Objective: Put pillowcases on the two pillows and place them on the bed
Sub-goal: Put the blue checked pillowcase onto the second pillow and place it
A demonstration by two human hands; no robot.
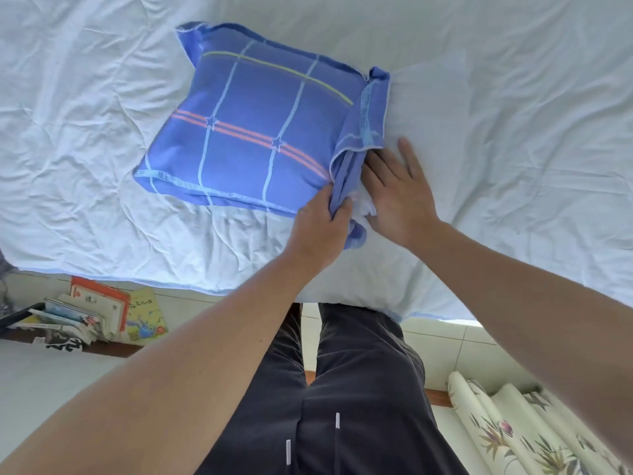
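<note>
My left hand (320,222) pinches the blue pillowcase (253,132) edge; just right, my flat right hand (397,193) seemingly presses the white pillow (368,209) inward.

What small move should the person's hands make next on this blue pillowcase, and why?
Probably the right hand pushes the white pillow corner inside while the left hand grips the blue pillowcase opening; that corner still pokes out.
</note>
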